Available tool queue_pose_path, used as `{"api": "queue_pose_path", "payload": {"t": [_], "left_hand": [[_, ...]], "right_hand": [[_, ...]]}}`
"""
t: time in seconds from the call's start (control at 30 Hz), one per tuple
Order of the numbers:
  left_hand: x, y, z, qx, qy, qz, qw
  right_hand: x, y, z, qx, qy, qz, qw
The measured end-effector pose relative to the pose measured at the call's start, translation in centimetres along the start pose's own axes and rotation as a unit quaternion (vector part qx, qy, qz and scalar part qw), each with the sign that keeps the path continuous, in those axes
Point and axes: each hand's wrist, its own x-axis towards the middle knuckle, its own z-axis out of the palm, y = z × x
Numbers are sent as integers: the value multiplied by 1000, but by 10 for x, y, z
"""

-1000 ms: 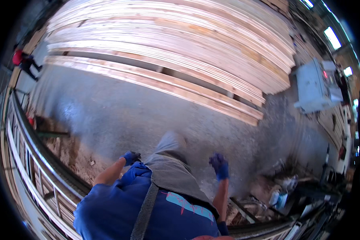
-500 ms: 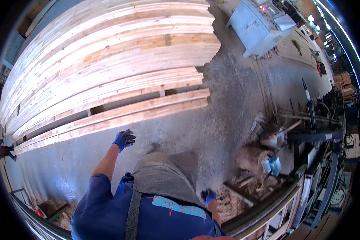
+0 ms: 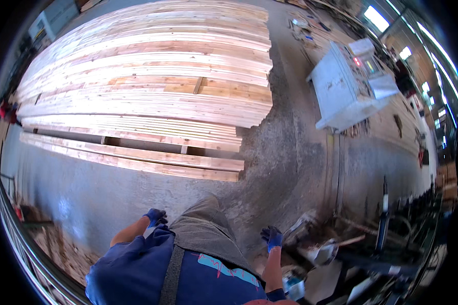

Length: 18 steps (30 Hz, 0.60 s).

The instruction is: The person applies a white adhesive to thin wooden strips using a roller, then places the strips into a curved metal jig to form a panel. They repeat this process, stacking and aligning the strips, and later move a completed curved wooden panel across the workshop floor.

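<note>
My left hand [image 3: 156,217], in a blue glove with dark fingers, hangs at my left side. Its fingers are loosely bent and hold nothing that I can see. My right hand [image 3: 272,237], gloved alike, is out on the right, fingers partly spread with nothing in them. Ahead of me lies a wide, low stack of pale wooden boards [image 3: 152,96], laid side by side. Along its near side a separate strip of boards [image 3: 188,165] rests across short spacers, with a gap behind it. Both hands are apart from the wood.
A pale control cabinet [image 3: 341,89] with red lights stands at the far right. Dark machinery [image 3: 387,254] and a metal bucket [image 3: 324,251] are at my right. A metal rail [image 3: 28,259] curves along the left. Another person [image 3: 9,112] is at the stack's far left end.
My view has swung, so the stack and cabinet sit lower and the cabinet farther right. My left hand has drawn in toward my body; my right has come forward and up.
</note>
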Motion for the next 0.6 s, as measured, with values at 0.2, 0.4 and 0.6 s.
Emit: {"api": "queue_pose_path", "payload": {"t": [0.2, 0.4, 0.6], "left_hand": [[34, 38, 100, -140, 37, -52, 988], [11, 216, 229, -216, -11, 100, 971], [2, 339, 306, -275, 49, 257, 925]], "right_hand": [[103, -155, 18, -111, -47, 1, 993], [181, -238, -49, -225, -73, 147, 961], [321, -382, -84, -261, -38, 129, 956]]}}
